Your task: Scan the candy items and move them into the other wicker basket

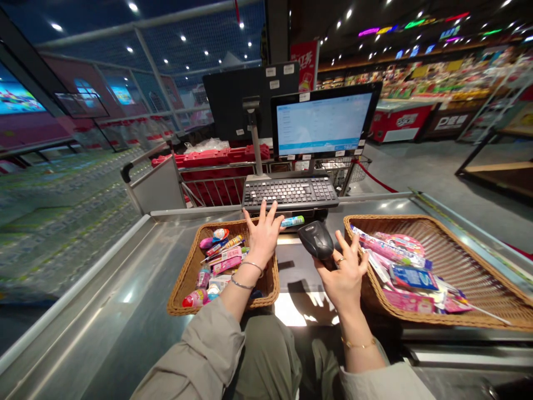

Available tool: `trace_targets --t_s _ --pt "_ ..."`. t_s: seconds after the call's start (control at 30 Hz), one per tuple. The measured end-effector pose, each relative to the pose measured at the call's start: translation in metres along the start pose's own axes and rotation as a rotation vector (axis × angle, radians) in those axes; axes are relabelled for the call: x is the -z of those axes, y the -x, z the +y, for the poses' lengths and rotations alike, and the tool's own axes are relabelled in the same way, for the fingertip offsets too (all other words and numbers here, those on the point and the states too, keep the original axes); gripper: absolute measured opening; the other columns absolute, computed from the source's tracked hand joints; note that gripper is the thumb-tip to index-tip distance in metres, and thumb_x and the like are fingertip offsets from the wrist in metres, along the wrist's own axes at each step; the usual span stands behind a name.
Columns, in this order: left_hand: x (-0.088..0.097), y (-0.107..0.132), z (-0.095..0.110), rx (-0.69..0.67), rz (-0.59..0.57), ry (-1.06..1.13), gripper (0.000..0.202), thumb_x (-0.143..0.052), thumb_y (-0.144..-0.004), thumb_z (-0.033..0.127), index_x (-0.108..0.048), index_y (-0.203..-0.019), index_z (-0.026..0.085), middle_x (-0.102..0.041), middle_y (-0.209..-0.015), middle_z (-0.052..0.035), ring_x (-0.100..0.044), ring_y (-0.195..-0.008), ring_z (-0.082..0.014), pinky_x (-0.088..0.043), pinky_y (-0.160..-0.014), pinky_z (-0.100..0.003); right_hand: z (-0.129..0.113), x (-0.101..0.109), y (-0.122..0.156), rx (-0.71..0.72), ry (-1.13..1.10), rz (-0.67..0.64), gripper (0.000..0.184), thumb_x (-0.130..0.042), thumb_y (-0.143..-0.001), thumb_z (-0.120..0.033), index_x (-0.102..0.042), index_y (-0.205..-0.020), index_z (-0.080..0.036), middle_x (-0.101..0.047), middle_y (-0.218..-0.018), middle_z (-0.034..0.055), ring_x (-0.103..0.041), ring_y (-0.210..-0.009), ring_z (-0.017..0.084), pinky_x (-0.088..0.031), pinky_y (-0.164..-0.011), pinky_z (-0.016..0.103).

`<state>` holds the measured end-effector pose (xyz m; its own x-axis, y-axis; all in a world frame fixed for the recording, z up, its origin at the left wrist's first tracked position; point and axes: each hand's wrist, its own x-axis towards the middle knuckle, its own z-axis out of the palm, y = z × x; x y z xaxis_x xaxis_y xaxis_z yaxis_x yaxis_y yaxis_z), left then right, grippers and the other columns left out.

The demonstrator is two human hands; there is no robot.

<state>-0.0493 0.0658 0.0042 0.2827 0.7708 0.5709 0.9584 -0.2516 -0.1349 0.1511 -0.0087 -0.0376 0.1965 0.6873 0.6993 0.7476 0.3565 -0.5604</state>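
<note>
My left hand is over the right rim of the smaller wicker basket, its fingers spread toward the keyboard. A slim blue-and-green tube sticks out from its thumb side, with the near end hidden under the hand. My right hand has the black barcode scanner by its handle between thumb and palm, other fingers spread. The scanner head points up and left, close to the tube. Small sweets and toys in bright wrappers fill the smaller basket.
A larger wicker basket on the right holds several pink and blue packets. Behind the hands are a black keyboard and a lit monitor. The metal counter has a raised edge; a trolley stands beyond it.
</note>
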Motion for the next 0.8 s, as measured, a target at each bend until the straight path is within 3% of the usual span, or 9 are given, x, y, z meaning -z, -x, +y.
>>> trace_targets --t_s 0.8 --pt "0.0007 -0.0013 0.0002 0.012 0.016 0.005 0.029 -0.053 -0.098 0.037 -0.064 -0.124 0.028 -0.034 -0.160 -0.0055 -0.017 -0.153 -0.0343 0.008 -0.111 -0.079 0.0019 -0.0004 0.0006 0.006 -0.003 -0.003 0.022 -0.065 -0.084 -0.032 -0.072 -0.099 -0.018 -0.057 -0.144 0.0127 -0.028 -0.149 0.040 -0.013 -0.116 0.072"
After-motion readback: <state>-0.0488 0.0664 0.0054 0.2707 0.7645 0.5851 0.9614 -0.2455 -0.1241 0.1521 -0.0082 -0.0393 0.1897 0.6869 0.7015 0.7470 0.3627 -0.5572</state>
